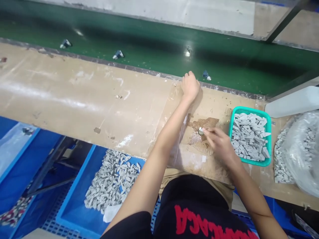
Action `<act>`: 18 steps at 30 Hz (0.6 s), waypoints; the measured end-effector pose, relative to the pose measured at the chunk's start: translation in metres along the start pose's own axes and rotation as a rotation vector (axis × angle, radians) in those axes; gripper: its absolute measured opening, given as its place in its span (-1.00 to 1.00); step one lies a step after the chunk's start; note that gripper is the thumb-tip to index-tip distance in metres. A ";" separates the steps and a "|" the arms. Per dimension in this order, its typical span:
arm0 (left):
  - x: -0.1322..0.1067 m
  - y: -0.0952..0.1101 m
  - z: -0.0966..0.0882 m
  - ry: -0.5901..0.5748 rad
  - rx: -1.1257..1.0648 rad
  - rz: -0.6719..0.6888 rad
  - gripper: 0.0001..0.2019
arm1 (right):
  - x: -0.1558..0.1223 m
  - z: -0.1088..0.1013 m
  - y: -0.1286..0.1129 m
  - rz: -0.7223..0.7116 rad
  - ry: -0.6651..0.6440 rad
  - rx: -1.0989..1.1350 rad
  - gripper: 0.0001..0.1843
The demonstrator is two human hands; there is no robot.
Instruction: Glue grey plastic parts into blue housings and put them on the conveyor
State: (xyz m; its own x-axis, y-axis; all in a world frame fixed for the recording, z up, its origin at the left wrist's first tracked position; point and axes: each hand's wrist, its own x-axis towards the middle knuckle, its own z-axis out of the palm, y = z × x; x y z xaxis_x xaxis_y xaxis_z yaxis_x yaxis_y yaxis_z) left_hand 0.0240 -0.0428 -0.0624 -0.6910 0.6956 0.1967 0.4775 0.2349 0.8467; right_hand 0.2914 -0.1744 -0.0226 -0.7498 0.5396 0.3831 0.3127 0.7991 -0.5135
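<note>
My left hand (190,87) is stretched out to the edge of the green conveyor belt (154,64), its fingers curled together. Whatever they may hold is hidden behind the knuckles. My right hand (219,142) pinches a small pale piece (200,131) between thumb and fingers, low over a wet, shiny brown patch (196,141) on the worktable. Close to the right of this hand stands a teal plastic basket (268,139) full of small light-grey plastic parts (249,136).
Small dark-and-white pieces (118,54) are spaced along the belt. A white plastic jug (291,101) and a clear bag (302,152) of grey parts lie to the right. Below the table's front edge, a blue bin (79,179) holds many grey parts.
</note>
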 end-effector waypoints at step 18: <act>-0.002 0.041 0.021 -0.193 -0.244 -0.064 -0.43 | -0.001 0.001 0.002 0.082 0.063 0.098 -0.63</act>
State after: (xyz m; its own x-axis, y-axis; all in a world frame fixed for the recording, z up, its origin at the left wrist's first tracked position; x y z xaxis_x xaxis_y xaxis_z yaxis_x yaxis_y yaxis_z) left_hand 0.0564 -0.0203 -0.0383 -0.5887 0.8060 0.0611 0.2755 0.1290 0.9526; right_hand 0.2922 -0.1742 -0.0251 -0.6850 0.6198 0.3829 0.3102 0.7237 -0.6165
